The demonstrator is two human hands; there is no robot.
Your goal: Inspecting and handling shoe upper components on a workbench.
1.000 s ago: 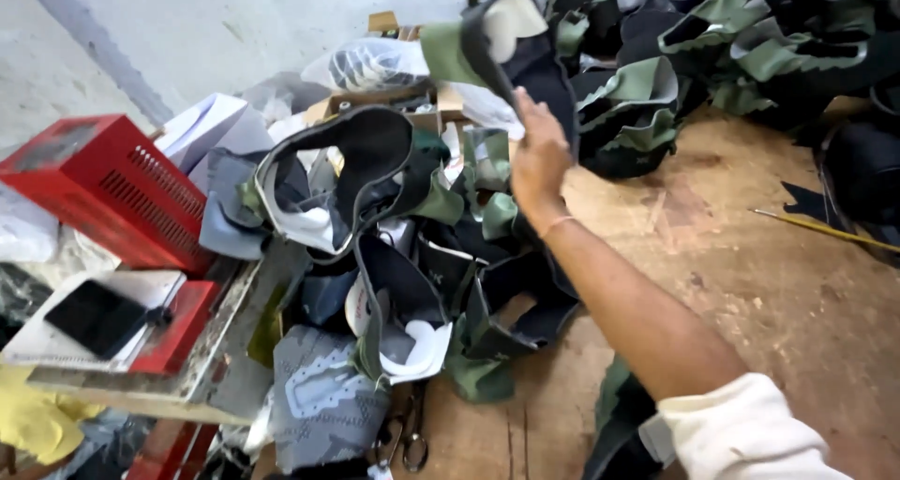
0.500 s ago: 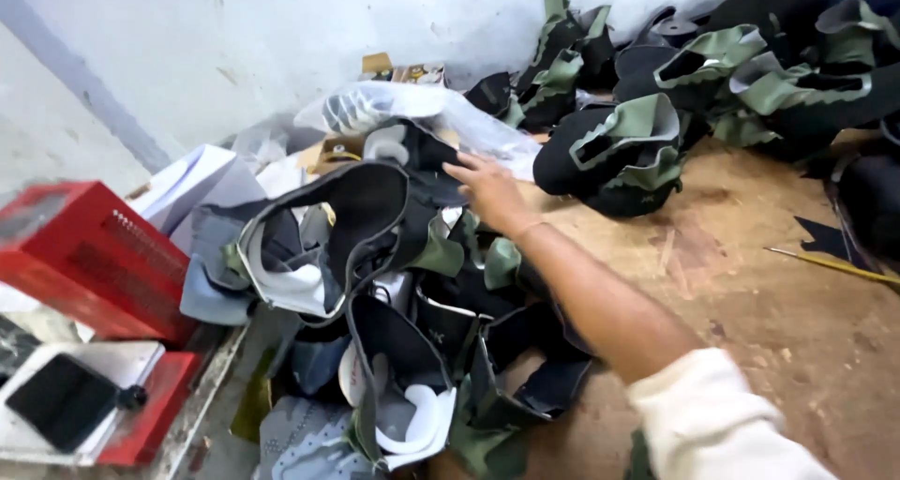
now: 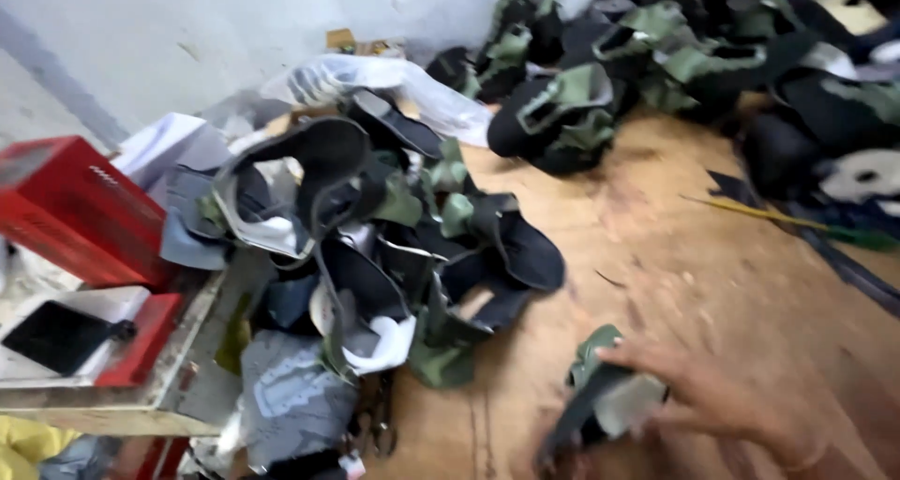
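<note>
Our right hand (image 3: 741, 400) closes its fingers on a green-and-black shoe upper (image 3: 600, 400) over the wooden desk (image 3: 656, 255), near the heap of uppers (image 3: 375, 246).

The piece under my right hand (image 3: 741, 400) is a soft, matt shoe upper (image 3: 600, 400) of black and green cloth-like stuff with a pale smooth lining, and the bench (image 3: 656, 255) beneath my grip is bare, scuffed wood, rough and dull. Up and to the left of my fingers the heap of uppers (image 3: 394, 246) looks the same matt fabric with smoother black edging, and farther left a red crate (image 3: 75, 208) has a hard, faintly glossy plastic look.
</note>
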